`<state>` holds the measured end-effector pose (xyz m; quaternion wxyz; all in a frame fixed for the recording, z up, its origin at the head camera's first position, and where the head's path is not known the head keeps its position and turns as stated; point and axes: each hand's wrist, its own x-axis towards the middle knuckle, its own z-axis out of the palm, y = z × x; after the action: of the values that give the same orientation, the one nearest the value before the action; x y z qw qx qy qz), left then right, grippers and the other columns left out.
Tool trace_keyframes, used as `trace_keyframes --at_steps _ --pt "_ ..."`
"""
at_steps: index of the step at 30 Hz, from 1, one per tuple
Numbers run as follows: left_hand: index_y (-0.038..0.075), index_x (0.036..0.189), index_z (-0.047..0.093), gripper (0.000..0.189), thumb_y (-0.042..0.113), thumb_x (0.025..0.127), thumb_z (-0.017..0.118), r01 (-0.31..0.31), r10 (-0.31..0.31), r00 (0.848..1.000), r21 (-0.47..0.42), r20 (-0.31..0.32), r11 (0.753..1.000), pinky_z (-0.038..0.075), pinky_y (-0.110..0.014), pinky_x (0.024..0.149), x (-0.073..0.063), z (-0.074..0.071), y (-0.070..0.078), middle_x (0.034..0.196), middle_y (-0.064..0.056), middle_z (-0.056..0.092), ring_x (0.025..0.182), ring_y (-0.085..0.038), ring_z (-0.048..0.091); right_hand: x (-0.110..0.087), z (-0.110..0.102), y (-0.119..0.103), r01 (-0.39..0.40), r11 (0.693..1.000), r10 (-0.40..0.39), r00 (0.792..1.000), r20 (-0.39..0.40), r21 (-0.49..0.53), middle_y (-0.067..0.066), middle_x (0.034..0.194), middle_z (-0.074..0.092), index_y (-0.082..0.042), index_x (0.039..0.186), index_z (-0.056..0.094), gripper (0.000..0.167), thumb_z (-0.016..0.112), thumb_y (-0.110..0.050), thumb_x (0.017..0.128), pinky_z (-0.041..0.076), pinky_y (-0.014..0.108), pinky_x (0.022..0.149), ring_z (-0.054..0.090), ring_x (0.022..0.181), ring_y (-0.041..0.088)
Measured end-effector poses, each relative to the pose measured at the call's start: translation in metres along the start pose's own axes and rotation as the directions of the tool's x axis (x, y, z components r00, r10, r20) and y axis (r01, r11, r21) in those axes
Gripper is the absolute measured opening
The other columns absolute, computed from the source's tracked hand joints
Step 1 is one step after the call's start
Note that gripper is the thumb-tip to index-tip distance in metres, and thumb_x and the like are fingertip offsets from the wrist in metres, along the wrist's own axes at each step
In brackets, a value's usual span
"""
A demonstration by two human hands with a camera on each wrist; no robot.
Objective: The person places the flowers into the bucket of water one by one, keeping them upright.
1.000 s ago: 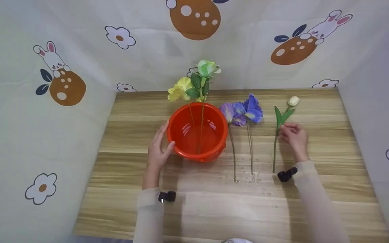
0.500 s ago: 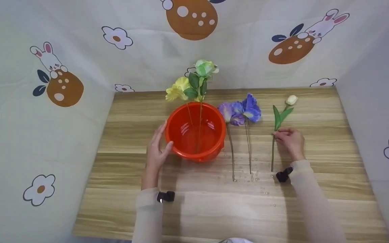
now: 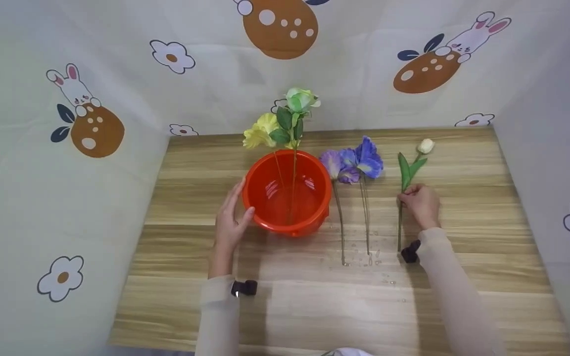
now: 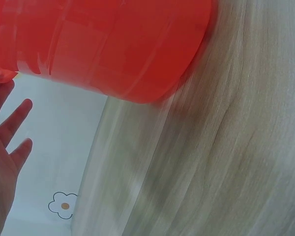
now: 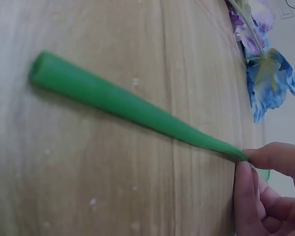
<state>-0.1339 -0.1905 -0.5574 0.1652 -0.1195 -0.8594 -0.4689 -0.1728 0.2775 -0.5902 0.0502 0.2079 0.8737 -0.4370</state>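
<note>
A white tulip (image 3: pixel 405 173) with green leaves lies on the table at the right. My right hand (image 3: pixel 422 205) pinches its stem just below the leaves; in the right wrist view, thumb and finger close on the green stem (image 5: pixel 113 101). At the left of the red bucket (image 3: pixel 290 230), my left hand (image 3: pixel 229 222) rests against the rim with its fingers fairly straight and spread. The left wrist view shows the bucket's side (image 4: pixel 113 44) standing on the table. A yellow flower (image 3: pixel 260 131) and a pale green rose (image 3: pixel 301 100) stand in the bucket, leaning on its far rim.
Between bucket and tulip lie a purple flower (image 3: pixel 332 163) and a blue flower (image 3: pixel 370 158), stems toward me. Small clear bits or drops are scattered near the stem ends. A printed cloth (image 3: pixel 354 74) rises behind the wooden table (image 3: pixel 181 291) and along its sides.
My right hand has slid slightly down and left along the tulip, from the leaf base to the stem below. The left hand and bucket have stayed put.
</note>
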Motion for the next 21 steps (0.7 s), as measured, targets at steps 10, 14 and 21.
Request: trace_keyframes --at_steps 10,14,21 --pt "0.016 0.150 0.046 0.066 0.011 0.087 0.065 0.002 -0.002 1.000 -0.015 0.010 1.000 0.035 -0.053 0.118 0.000 0.000 -0.001 0.154 -0.007 0.048 0.143 -0.027 0.044 -0.003 -0.004 0.002 -0.071 0.992 0.067 0.997 0.036 0.107 -0.011 0.071 0.062 0.000 0.101 0.066 0.021 0.072 -0.016 0.088 0.050 0.013 0.055 0.057 0.059 -0.004" --pt "0.014 0.150 0.047 0.065 0.013 0.087 0.066 -0.003 0.003 1.000 -0.015 0.007 1.000 0.036 -0.053 0.118 0.000 -0.001 -0.001 0.153 -0.009 0.049 0.142 -0.028 0.045 -0.006 -0.005 0.002 -0.072 0.988 0.066 0.997 0.045 0.138 -0.014 0.068 0.061 0.003 0.104 0.067 0.023 0.071 -0.015 0.088 0.050 0.011 0.056 0.057 0.060 -0.005" --pt "0.015 0.150 0.046 0.065 0.017 0.089 0.065 -0.026 0.026 1.000 -0.022 0.009 0.999 0.037 -0.055 0.117 0.002 0.001 -0.003 0.154 -0.007 0.049 0.142 -0.028 0.045 -0.011 -0.010 -0.004 -0.065 0.971 0.053 0.997 0.057 0.232 -0.018 0.066 0.059 0.007 0.108 0.065 0.024 0.066 -0.010 0.092 0.052 0.014 0.057 0.058 0.060 -0.003"
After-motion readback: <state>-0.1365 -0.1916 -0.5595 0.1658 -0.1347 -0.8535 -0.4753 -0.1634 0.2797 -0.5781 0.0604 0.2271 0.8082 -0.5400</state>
